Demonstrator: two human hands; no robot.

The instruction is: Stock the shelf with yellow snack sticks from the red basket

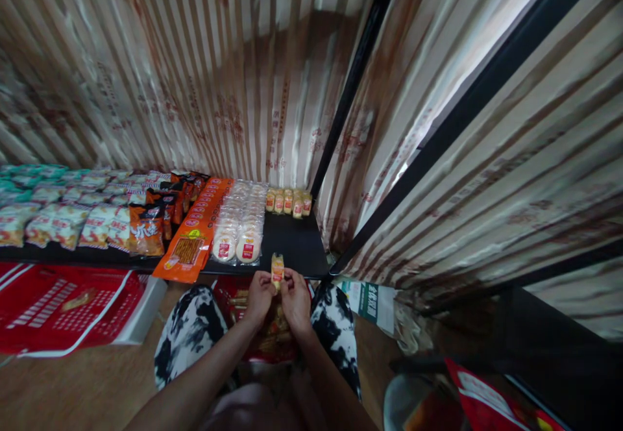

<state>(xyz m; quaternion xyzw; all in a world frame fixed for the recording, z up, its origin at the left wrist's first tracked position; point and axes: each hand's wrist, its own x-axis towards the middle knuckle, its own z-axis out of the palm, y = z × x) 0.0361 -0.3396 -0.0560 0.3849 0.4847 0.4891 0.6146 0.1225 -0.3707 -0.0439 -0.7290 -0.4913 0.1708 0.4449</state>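
Between my two hands, just off the shelf's front edge, is a small yellow wrapped snack (pixel 277 271) with a red and white label, held upright. My left hand (pixel 259 296) pinches its left side. On the other side, the fingers of my right hand (pixel 295 296) grip it too. Below my hands, between my knees, sits a red container (pixel 224 288) with more wrapped pieces in it, partly hidden by my arms. At the back right of the black shelf (pixel 292 243) stand several like yellow snacks (pixel 288 202) in short rows.
Left along the shelf lie rows of round white packaged cakes (pixel 237 246), a long orange packet (pixel 187 249), orange-black bags (pixel 146 228) and white snack bags (pixel 56 223). A red basket (pixel 97 288) stands on the floor at left. Black frame posts (pixel 348 93) rise at right before striped sheeting.
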